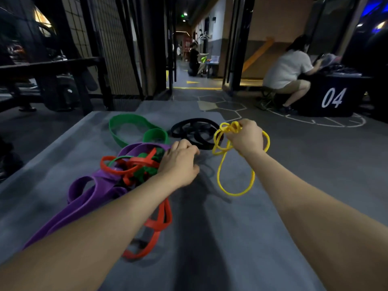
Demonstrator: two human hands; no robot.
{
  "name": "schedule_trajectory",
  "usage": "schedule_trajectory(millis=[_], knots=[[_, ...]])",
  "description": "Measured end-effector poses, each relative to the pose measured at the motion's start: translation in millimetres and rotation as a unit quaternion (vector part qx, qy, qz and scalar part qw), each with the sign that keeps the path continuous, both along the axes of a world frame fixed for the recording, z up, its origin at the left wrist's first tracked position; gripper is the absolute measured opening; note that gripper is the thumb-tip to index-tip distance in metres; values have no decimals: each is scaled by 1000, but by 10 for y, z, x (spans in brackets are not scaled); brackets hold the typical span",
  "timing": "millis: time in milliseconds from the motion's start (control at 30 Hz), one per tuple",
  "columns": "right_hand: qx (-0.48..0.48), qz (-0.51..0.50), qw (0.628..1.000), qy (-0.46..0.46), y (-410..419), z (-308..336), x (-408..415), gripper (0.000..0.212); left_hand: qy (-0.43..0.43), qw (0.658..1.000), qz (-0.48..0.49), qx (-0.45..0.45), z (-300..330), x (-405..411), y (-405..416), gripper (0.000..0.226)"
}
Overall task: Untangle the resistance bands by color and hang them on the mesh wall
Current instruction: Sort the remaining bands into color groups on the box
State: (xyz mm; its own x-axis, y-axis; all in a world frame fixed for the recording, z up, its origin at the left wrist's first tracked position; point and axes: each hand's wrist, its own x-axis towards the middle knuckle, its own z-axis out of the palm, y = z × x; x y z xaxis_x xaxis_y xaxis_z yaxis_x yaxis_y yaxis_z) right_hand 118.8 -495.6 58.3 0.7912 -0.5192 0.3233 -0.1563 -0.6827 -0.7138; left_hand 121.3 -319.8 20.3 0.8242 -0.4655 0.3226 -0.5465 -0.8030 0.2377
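From the head view, a grey mat [241,227] covers the work surface and serves as the landmark; beyond its far left corner stands a dark mesh wall [117,49], with a black bench [52,68] to that wall's left; beyond the mat's far right corner a seated person in a white shirt [287,70] leans over a black box marked 04 [333,97]. On the mat's left half lies a tangle: a wide purple band [88,198] knotted with a red band [157,223] and bits of green; a green band [126,124] loops at the mat's far edge; a black band [195,131] coils just right of it. The left hand [180,162] rests on the tangle's right edge, fingers curled down, though whether it grips anything I cannot tell; the right hand [245,137] pinches a bunched yellow band [235,177], lifted above the mat's centre-right, its thin loops dangling down to the mat.
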Motion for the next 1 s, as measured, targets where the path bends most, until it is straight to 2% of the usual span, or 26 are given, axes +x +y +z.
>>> schedule_trajectory(millis=[100,267,367,433,500,600,700,900,1000], knots=[[-38,19,999,1,-41,-147,232,17,3,1000,12,20,-99,160,31,37],[-106,34,983,147,-113,-766,388,21,7,999,4,31,-267,246,128,37],[-118,23,977,174,-112,-973,345,17,-1,999,-4,32,-300,243,202,38],[-121,38,976,180,-89,-968,281,31,-7,999,-5,33,-319,220,252,38],[-97,67,976,184,-65,-878,190,47,-8,1000,-5,26,-318,178,298,40],[-97,76,977,175,-13,-721,38,32,-9,1000,-6,5,-260,89,378,45],[-130,72,979,138,94,-605,-122,28,-17,1000,1,-3,-163,-28,527,48],[-134,97,983,78,677,-465,-399,24,13,999,43,-17,-82,-354,1019,44],[-133,121,981,71,1062,-499,-492,33,16,997,72,-22,-123,-512,1287,46]])
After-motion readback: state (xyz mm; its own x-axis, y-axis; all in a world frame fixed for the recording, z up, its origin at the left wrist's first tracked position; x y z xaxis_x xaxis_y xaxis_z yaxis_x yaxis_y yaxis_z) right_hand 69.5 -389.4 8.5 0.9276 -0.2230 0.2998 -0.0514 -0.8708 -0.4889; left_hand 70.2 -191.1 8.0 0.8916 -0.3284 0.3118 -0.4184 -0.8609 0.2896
